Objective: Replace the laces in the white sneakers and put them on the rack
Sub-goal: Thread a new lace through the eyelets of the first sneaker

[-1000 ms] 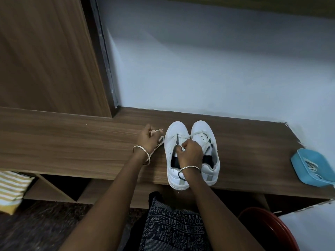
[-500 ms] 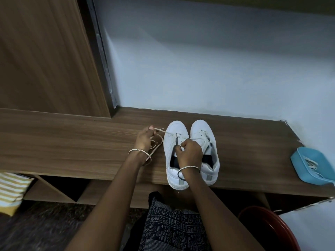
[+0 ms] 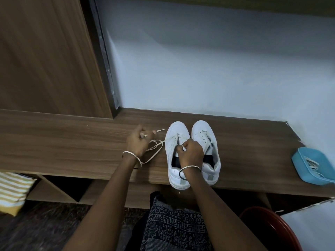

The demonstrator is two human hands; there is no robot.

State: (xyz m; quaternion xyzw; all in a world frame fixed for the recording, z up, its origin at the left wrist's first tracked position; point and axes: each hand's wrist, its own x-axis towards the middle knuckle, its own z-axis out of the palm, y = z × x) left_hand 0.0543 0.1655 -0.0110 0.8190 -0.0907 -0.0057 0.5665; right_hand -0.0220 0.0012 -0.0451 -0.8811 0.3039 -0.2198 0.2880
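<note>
Working lace [image 3: 153, 153] through sneaker [image 3: 174, 140] near worktop [image 3: 72, 142] front edge: your left grip [image 3: 137, 142], right grip [image 3: 190, 153] both pinch it; pull evenly.

white sneakers [image 3: 192, 151], cream lace [image 3: 154, 149], brown wood-grain shelf [image 3: 72, 142], light blue tray [image 3: 313, 165], yellow-and-white striped cloth [image 3: 12, 191].

Wood grain, leather, cloth, metal
The bench [image 3: 72, 142] is matt wood-grain board; the sneakers [image 3: 176, 132] look smooth, matt white leather, the lace [image 3: 154, 153] flat woven cloth. Bangles [image 3: 129, 152] gleam as polished metal. The tray [image 3: 298, 160] is smooth blue plastic, the basin [image 3: 282, 223] glossy red, the wall [image 3: 217, 69] matt paint.
</note>
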